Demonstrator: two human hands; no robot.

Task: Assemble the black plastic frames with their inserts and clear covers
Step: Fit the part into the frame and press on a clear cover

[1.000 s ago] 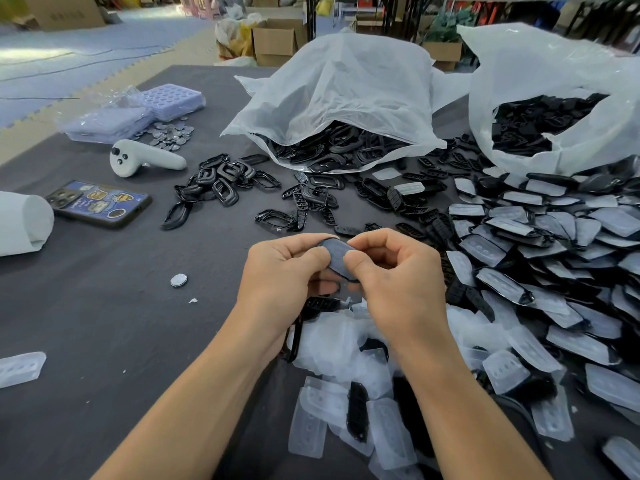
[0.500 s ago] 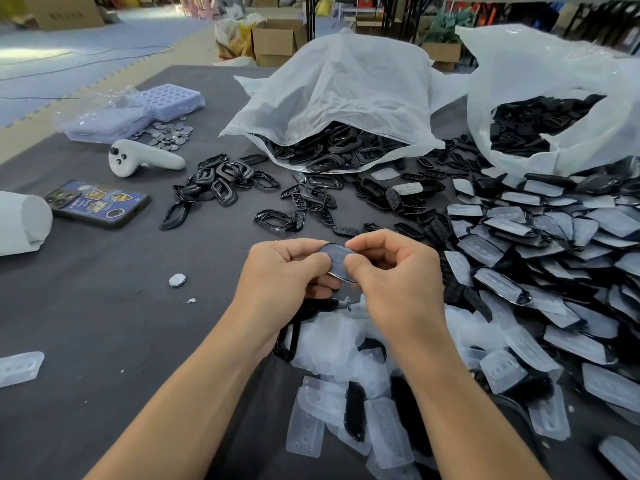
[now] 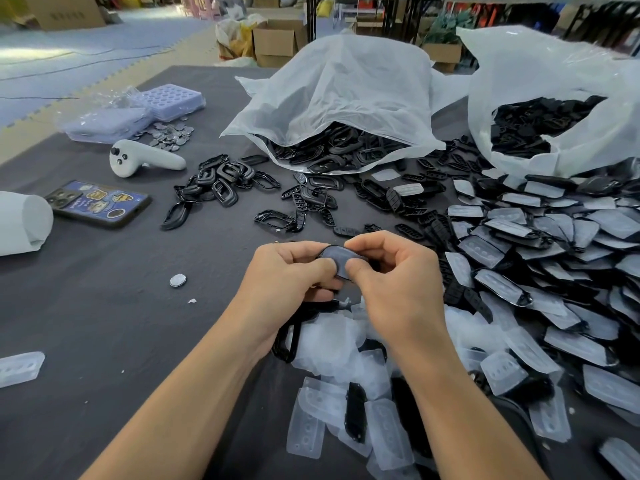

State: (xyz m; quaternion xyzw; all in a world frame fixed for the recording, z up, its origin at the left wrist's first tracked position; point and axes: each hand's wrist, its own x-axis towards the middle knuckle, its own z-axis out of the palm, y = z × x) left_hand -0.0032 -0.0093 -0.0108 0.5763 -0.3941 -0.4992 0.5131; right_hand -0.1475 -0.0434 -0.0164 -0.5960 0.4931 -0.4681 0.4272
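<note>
My left hand and my right hand meet above the middle of the grey table and pinch one small black frame with a clear cover between thumbs and fingers. Most of that piece is hidden by my fingers. Below my hands lies a pile of clear covers with a few black pieces among them. Loose black frames are scattered behind my hands. A large heap of covered frames fills the right side.
Two white plastic bags of black parts stand at the back. On the left are a white controller, a phone, a white roll, small metal discs and purple trays. A single disc lies left of my hands.
My hands stay together on the same piece, with only slight shifts of the fingers working it.
</note>
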